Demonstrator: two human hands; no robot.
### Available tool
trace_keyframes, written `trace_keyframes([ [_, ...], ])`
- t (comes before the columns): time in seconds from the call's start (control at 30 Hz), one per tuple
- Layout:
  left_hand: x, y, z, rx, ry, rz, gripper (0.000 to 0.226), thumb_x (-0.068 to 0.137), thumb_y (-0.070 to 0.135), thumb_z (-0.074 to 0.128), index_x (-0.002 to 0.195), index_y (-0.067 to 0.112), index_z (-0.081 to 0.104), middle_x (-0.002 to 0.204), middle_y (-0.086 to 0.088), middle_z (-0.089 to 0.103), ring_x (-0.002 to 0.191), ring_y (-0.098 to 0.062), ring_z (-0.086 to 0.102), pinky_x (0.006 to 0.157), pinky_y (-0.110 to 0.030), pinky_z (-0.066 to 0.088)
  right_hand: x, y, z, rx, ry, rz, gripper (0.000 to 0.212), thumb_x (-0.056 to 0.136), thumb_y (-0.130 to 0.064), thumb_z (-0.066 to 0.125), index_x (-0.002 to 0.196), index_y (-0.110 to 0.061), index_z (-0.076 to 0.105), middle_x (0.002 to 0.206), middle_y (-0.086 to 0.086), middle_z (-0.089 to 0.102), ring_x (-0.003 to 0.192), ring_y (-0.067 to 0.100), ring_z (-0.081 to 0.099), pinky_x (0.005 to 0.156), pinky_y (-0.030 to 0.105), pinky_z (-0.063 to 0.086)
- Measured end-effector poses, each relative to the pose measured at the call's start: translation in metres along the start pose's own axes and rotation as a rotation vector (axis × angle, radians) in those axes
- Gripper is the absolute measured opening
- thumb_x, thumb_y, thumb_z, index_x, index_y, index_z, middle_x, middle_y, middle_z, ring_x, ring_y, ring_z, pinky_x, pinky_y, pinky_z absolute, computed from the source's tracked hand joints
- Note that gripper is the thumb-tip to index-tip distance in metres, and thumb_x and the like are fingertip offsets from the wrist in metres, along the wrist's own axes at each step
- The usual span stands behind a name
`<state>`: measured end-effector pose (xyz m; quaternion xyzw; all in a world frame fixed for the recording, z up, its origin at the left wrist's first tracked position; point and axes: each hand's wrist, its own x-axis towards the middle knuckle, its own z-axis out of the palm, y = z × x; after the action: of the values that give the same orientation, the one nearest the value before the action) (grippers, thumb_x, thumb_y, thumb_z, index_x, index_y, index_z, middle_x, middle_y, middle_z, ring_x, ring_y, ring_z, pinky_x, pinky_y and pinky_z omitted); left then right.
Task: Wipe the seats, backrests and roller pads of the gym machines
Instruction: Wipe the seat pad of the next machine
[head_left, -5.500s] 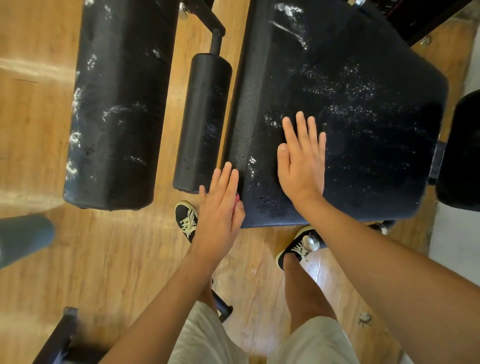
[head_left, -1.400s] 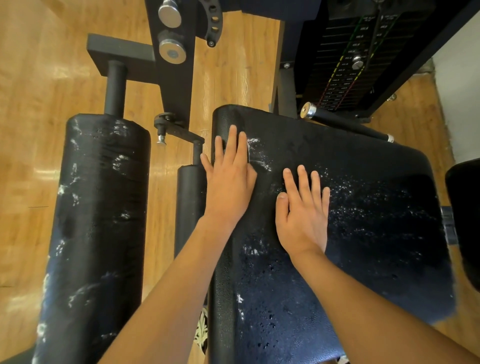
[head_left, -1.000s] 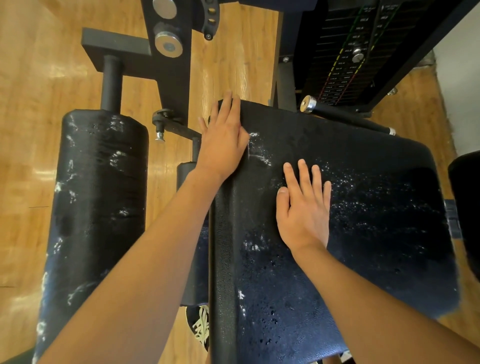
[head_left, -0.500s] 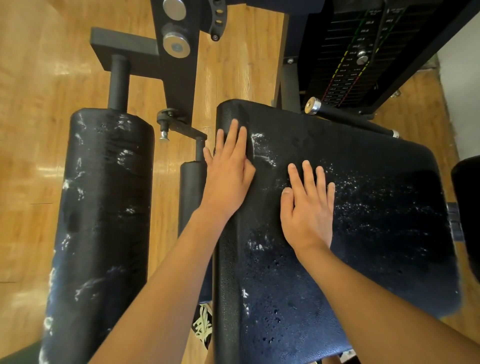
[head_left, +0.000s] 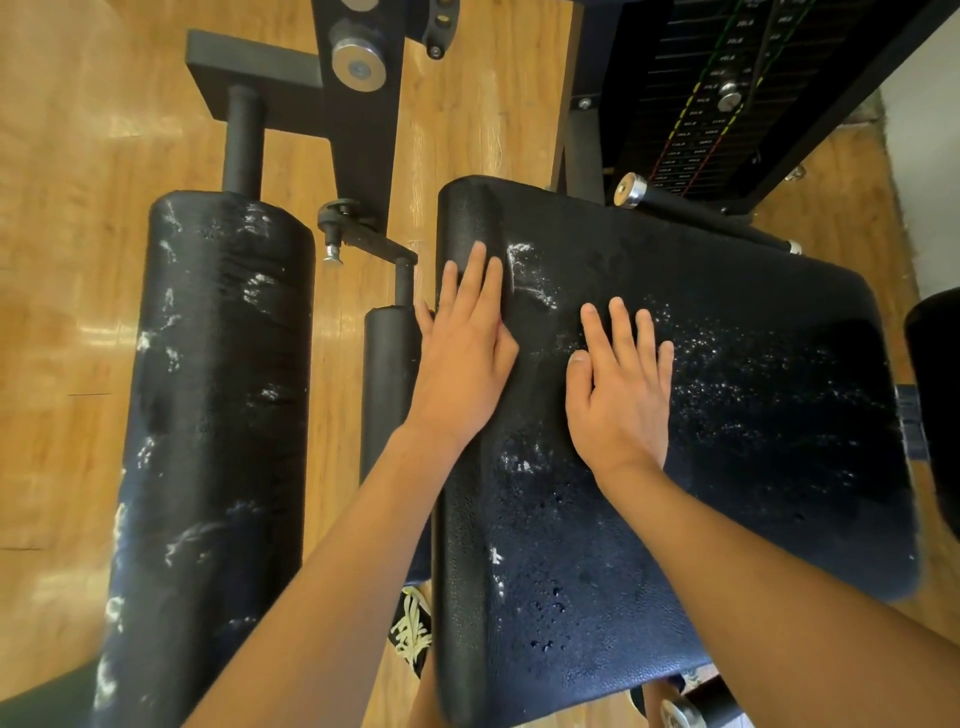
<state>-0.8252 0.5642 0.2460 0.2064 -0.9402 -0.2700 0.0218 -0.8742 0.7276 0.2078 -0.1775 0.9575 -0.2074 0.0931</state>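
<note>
While both palms lie flat on the seat pad (head_left: 753, 457), neither hand grips anything I can see: fingers straight and close together. My left hand (head_left: 460, 358) is on the pad's left edge, fingertips pointing away from me, little finger over the rim. Whether anything is under that palm, cannot tell. My right hand (head_left: 618, 384) is just right of it, not touching it, flat on the pad's top face. White flecks (head_left: 727, 374) are scattered over the pad right of and beyond my right hand, and a white streak (head_left: 524, 270) sits just past my left fingertips. Dark droplets (head_left: 550, 603) dot the pad nearer me than both wrists. Small roller pad (head_left: 387, 374) is just left of my left hand, beside the seat edge. Large roller pad (head_left: 218, 389) is further left, well apart, with white smears on it. Weight stack (head_left: 691, 104) is beyond the pad, past my right fingertips. One shoe (head_left: 413, 631) with pale laces shows below my left forearm, on the wood floor (head_left: 78, 260).
</note>
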Motion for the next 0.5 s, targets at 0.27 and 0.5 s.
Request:
trace_keyframes([
  [0.27, -0.028, 0.005, 0.005, 0.044, -0.035, -0.056, 0.061, 0.105, 0.03, 0.028, 0.164, 0.017, 0.016, 0.173, 0.003, 0.001, 0.159, -0.025, -0.005, 0.119, -0.058, -0.006, 0.001, 0.001, 0.001, -0.009, 0.002, -0.001, 0.055, 0.108, -0.04, 0.02, 0.162, -0.032, 0.026, 0.171, -0.002, 0.017, 0.159, 0.024, 0.004, 0.128, 0.052, 0.006],
  [0.5, 0.026, 0.002, -0.001, 0.148, -0.025, -0.094, 0.058, 0.111, 0.038, 0.031, 0.164, 0.019, 0.016, 0.173, 0.001, 0.001, 0.159, -0.027, -0.002, 0.117, -0.072, -0.002, 0.0, 0.0, 0.0, -0.005, 0.006, -0.005, 0.054, 0.108, -0.039, 0.021, 0.162, -0.032, 0.027, 0.17, -0.002, 0.018, 0.159, 0.024, 0.004, 0.128, 0.051, 0.005],
])
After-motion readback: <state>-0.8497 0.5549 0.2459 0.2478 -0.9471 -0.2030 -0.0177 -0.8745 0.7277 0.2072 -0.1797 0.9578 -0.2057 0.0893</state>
